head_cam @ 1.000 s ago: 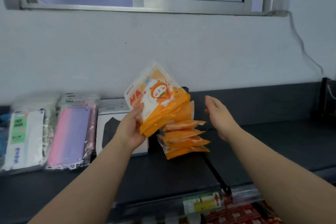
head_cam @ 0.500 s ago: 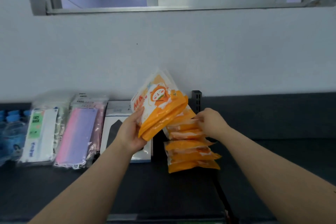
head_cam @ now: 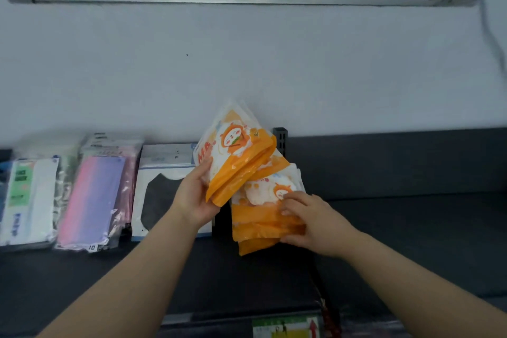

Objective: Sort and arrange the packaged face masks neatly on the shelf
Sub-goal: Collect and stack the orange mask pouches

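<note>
My left hand (head_cam: 193, 196) grips a tilted bundle of orange-and-white cartoon mask packs (head_cam: 237, 158), lifted off the dark shelf (head_cam: 397, 230). Below and to the right of it lies a stack of the same orange mask packs (head_cam: 260, 217) on the shelf. My right hand (head_cam: 310, 221) presses on that stack from the right, fingers over its top pack and thumb at its lower edge. To the left lie a white pack showing a black mask (head_cam: 162, 195), a pink-and-purple mask pack (head_cam: 93, 197) and a white-and-green face mask pack (head_cam: 26, 195).
A white wall rises behind the shelf, with a window above. A black upright post (head_cam: 280, 136) stands behind the orange packs, and a dark divider rail (head_cam: 323, 293) runs toward the front edge. A price label (head_cam: 285, 328) sits on the shelf front.
My right hand went from hovering beside the orange stack to gripping it, and the spread packs are now gathered closer together. The left hand keeps holding its bundle.
</note>
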